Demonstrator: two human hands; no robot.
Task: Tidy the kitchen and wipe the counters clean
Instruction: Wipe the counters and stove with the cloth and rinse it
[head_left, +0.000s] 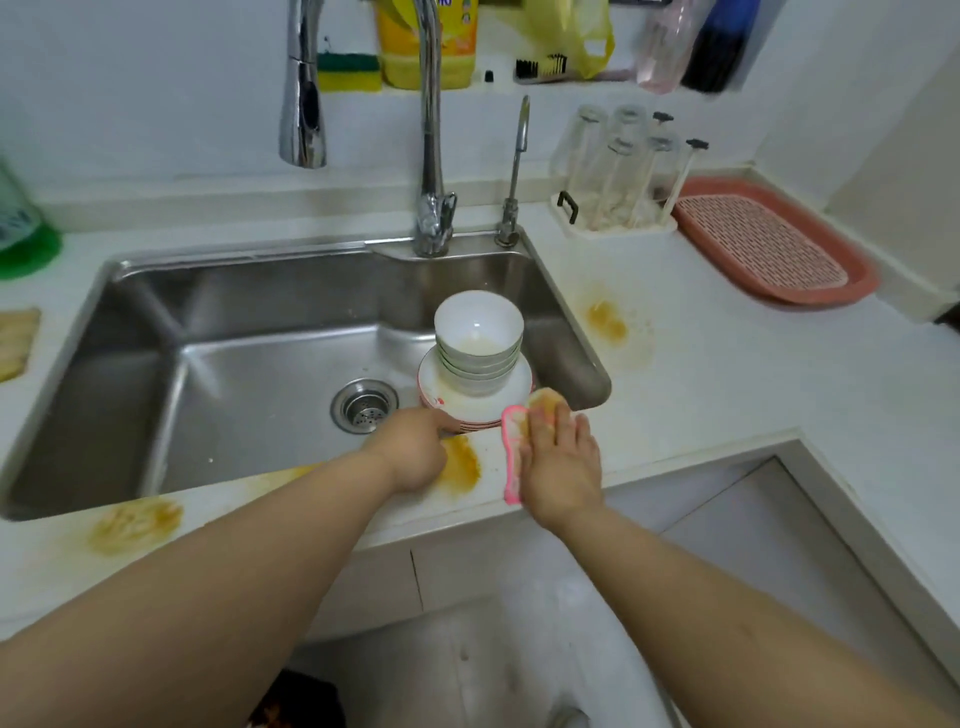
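My right hand (561, 462) presses flat on a pink-edged cloth (513, 457), stained yellow, on the white counter's front strip (675, 447) beside the sink. My left hand (413, 452) rests curled on the same strip, index finger stretched toward the plates, holding nothing. An orange-yellow stain (460, 465) lies between my two hands. Other such stains mark the counter at the front left (136, 525) and right of the sink (607, 319). White bowls (478, 343) are stacked on plates (475, 402) inside the steel sink (130, 312).
A tall faucet (431, 156) and a thin tap (514, 171) rise behind the sink. A glass rack (613, 208) and a pink drain tray (769, 244) stand at the back right. Sponge (348, 73) and detergent bottle (405, 47) sit on the ledge. The counter turns a corner at right.
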